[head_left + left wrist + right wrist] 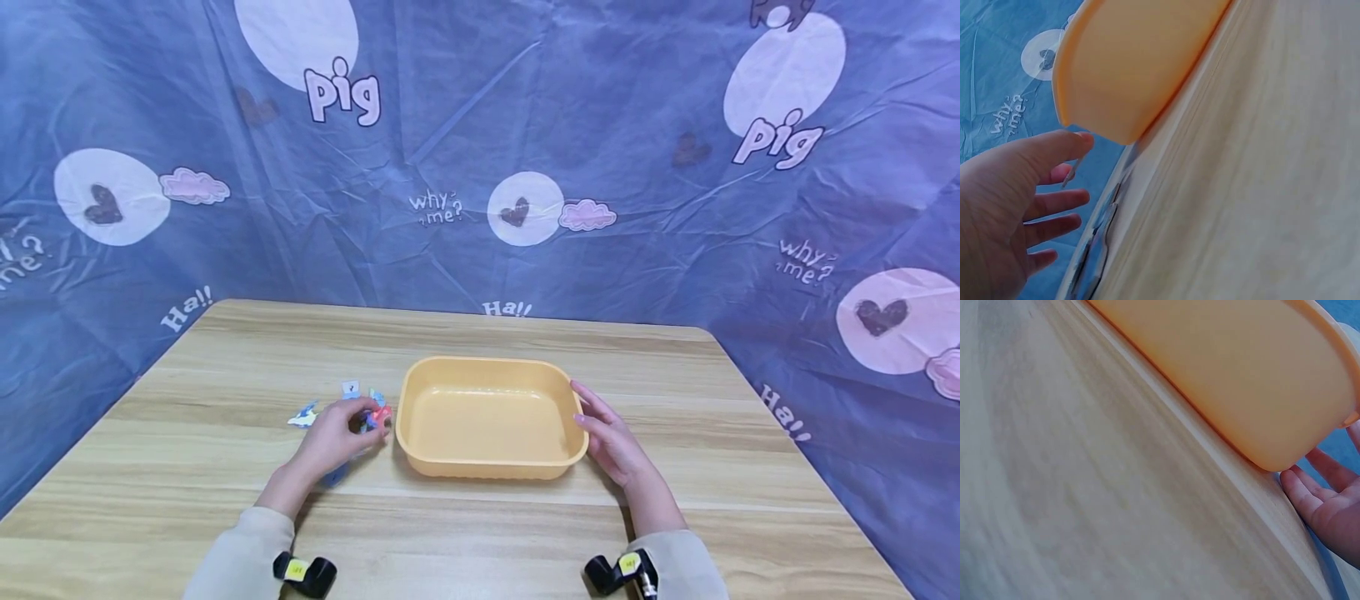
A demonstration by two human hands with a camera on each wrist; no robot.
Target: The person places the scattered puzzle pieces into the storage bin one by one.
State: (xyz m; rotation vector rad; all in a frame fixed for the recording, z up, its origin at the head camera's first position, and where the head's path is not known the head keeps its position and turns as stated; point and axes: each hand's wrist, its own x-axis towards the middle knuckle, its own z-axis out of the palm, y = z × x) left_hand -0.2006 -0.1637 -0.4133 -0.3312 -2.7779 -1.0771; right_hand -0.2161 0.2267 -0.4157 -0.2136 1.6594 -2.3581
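Note:
My left hand (341, 433) pinches a small flat red piece (381, 417) between thumb and index finger, just left of the yellow basin (491, 471). In the left wrist view the thin piece (1071, 174) shows edge-on, and the other fingers stretch out loosely. Several flat blue and white cutout pieces (305, 415) lie on the table around and under that hand, partly hidden by it. At the basin's right end, my right hand (618, 446) touches the rim and outer wall with fairly straight fingers (1302, 490). No object shows inside the basin.
The wooden table (480, 533) carries the basin near its middle. Behind it hangs a blue printed cloth (480, 125), which also covers both sides. Black wrist cameras (306, 573) sit on both sleeves.

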